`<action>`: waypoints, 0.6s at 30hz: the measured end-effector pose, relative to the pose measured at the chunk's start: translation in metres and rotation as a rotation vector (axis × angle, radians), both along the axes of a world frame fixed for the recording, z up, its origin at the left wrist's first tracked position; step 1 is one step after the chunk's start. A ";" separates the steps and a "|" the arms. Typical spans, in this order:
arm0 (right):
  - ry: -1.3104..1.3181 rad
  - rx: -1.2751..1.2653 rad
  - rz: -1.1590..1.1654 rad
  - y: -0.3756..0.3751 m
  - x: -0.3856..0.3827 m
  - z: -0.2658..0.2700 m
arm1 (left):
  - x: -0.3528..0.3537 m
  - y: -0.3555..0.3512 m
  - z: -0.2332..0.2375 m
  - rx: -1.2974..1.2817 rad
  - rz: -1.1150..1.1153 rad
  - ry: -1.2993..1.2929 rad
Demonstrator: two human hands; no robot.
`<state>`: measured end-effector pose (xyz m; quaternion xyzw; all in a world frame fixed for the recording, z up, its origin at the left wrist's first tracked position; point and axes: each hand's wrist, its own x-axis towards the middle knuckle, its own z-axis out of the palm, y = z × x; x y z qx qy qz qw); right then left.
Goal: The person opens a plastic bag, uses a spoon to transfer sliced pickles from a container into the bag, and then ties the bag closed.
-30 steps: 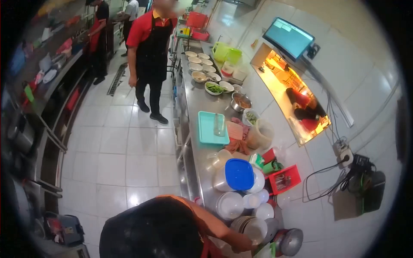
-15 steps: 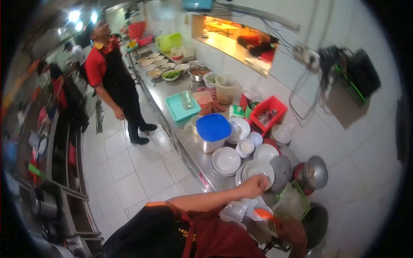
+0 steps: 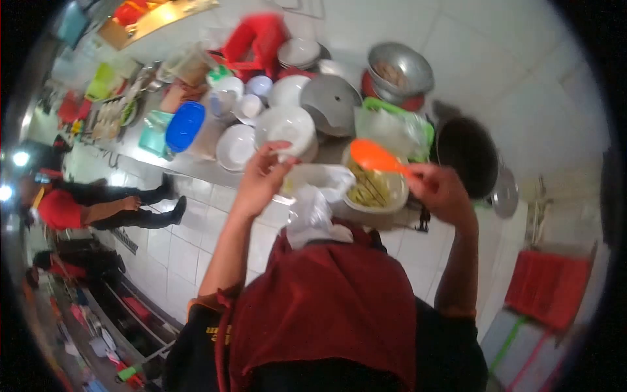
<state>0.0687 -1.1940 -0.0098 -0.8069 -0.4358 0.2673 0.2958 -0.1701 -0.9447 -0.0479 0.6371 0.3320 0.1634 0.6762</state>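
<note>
My right hand (image 3: 441, 193) is wrapped round the handle of an orange spoon (image 3: 373, 157), held over a white tub of yellowish-green food (image 3: 396, 196). Left of that, my left hand (image 3: 264, 179) is raised with its fingers curled apart, next to a container lined with clear plastic (image 3: 313, 178); nothing is plainly in it. Behind my left hand stand stacked white bowls (image 3: 285, 127). The plastic bag (image 3: 309, 212) hangs down towards my red apron (image 3: 320, 300).
A grey lid (image 3: 330, 104), a green basket (image 3: 398, 124), a metal bowl (image 3: 418, 65) and a dark pot (image 3: 467, 157) stand behind. A blue-lidded container (image 3: 185, 127) is at left. A person in red (image 3: 62, 209) stands beyond the counter.
The view has turned right and down towards the tub. My left hand now shows beside the plastic-lined container, and my right hand with the orange spoon is in fuller view.
</note>
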 end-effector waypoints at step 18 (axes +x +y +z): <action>-0.485 -0.403 0.196 0.067 -0.027 -0.055 | 0.038 -0.028 -0.041 0.843 -0.446 0.222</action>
